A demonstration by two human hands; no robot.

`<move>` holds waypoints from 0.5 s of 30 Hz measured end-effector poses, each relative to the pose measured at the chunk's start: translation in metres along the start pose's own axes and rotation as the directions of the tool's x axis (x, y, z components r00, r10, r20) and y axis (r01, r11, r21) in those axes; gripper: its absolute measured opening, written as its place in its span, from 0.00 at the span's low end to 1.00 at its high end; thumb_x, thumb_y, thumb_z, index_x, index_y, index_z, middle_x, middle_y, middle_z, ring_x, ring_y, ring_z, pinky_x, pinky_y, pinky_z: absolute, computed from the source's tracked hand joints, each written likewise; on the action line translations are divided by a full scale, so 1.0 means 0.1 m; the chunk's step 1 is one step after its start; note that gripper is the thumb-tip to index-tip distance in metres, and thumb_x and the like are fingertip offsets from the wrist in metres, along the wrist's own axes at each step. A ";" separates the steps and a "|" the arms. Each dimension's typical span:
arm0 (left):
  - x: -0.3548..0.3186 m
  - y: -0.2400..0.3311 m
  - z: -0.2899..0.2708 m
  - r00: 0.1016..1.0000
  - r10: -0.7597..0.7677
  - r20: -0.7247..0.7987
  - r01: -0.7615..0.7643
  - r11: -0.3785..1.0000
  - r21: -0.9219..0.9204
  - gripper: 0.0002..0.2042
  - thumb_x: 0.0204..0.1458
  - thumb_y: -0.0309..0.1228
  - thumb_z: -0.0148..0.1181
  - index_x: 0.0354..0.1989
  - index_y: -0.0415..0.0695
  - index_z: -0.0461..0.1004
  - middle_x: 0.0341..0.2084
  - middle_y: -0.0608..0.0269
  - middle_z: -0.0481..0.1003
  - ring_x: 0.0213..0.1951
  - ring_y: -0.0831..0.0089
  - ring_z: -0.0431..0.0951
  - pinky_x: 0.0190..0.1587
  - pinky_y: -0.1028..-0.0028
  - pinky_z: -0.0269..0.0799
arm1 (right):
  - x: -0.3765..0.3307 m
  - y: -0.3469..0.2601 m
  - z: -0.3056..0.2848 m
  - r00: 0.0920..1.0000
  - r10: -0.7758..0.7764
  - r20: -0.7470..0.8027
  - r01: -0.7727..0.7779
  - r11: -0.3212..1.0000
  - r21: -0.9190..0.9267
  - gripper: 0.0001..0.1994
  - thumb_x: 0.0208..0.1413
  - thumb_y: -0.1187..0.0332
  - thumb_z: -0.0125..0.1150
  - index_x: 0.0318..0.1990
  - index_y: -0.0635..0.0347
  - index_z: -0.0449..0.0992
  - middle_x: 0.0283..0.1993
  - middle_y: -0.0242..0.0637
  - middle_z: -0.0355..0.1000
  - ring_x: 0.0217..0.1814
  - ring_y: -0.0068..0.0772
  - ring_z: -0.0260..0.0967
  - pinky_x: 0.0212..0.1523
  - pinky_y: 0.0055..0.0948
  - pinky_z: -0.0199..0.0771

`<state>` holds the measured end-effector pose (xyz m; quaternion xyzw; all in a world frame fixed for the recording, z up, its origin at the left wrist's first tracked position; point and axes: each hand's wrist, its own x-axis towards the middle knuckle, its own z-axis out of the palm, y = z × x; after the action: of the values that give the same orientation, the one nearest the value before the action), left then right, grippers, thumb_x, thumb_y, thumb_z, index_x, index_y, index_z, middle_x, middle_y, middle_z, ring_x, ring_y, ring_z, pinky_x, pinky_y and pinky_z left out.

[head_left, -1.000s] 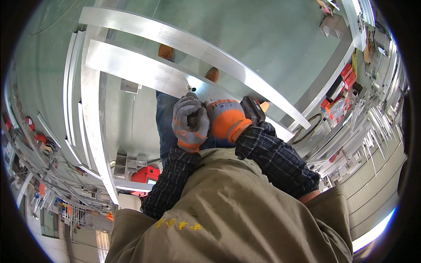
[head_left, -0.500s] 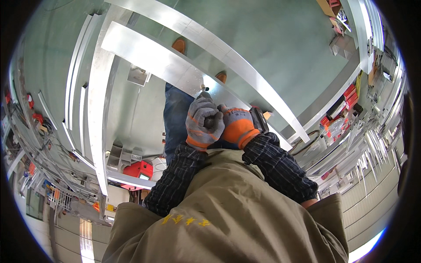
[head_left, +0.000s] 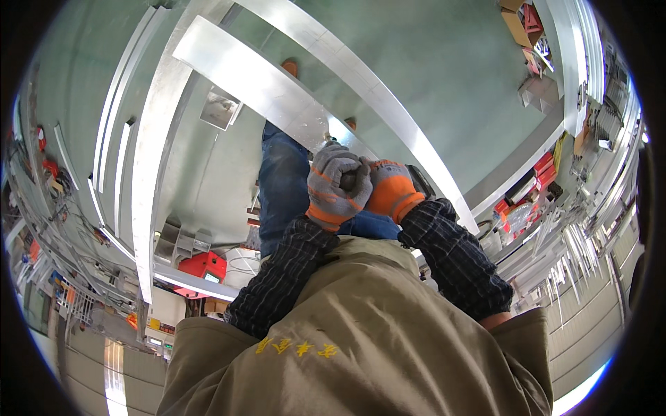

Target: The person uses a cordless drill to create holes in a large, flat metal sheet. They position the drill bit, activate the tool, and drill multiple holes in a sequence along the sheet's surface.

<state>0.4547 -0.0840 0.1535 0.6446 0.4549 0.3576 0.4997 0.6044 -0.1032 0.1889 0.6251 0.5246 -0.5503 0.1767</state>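
Head view, looking down over an olive work jacket [head_left: 361,347] with plaid sleeves. Left hand [head_left: 334,186], in a grey knit glove with orange trim, is curled shut around a dark tool handle [head_left: 347,180]; only a small part of the handle shows between the gloves. Right hand [head_left: 390,191], in an orange-palmed glove, is pressed against the left hand and wrapped round the same handle from the other side. Both hands sit just above the near edge of a long flat aluminium bar [head_left: 263,83], which runs diagonally from upper left toward the hands. A second, narrower aluminium bar [head_left: 388,104] lies parallel beyond it and passes to the right of the hands. A further upright-looking aluminium rail [head_left: 149,180] borders the frame at left, meeting a lower cross rail [head_left: 194,281].

Open room: the green floor [head_left: 451,69] is bare between the bars and toward the upper right. Blue-trousered legs [head_left: 284,187] stand inside the frame, below the left hand.

Containers and coloured items: a red box-shaped unit [head_left: 202,267] beside a white bucket [head_left: 243,267] under the lower rail; red boxes [head_left: 548,170] at right along a rack edge; brown cartons [head_left: 517,24] at the top right. Small lettering on these is too blurred to tell.
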 end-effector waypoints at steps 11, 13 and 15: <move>-0.08 -0.07 -0.09 1.000 0.021 -0.001 -0.021 1.000 -0.007 0.10 0.45 0.20 0.71 0.33 0.43 0.75 0.36 0.57 0.78 0.41 0.56 0.80 0.48 0.58 0.79 | 0.03 -0.08 0.16 0.998 0.055 -0.018 -0.056 0.997 -0.053 0.26 0.52 0.51 0.67 0.53 0.58 0.74 0.42 0.47 0.82 0.47 0.53 0.81 0.45 0.46 0.81; -0.06 -0.07 -0.05 0.998 0.003 -0.069 -0.003 1.000 -0.002 0.10 0.46 0.20 0.71 0.33 0.43 0.75 0.35 0.57 0.78 0.40 0.56 0.79 0.48 0.58 0.79 | 0.03 -0.12 0.04 0.998 0.056 0.009 -0.054 0.993 -0.103 0.25 0.51 0.52 0.68 0.51 0.58 0.76 0.42 0.47 0.82 0.47 0.53 0.82 0.46 0.45 0.81; -0.05 -0.04 -0.02 0.994 -0.036 -0.100 0.034 0.999 -0.025 0.09 0.48 0.20 0.70 0.34 0.42 0.75 0.36 0.55 0.78 0.41 0.56 0.80 0.47 0.59 0.79 | 0.08 -0.09 -0.04 0.999 0.030 0.033 -0.024 0.987 -0.158 0.22 0.51 0.53 0.68 0.48 0.59 0.79 0.42 0.48 0.83 0.47 0.52 0.82 0.48 0.45 0.82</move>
<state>0.4506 -0.0875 0.1497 0.6120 0.4864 0.3860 0.4897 0.5972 -0.0927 0.1869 0.6066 0.5547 -0.5155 0.2421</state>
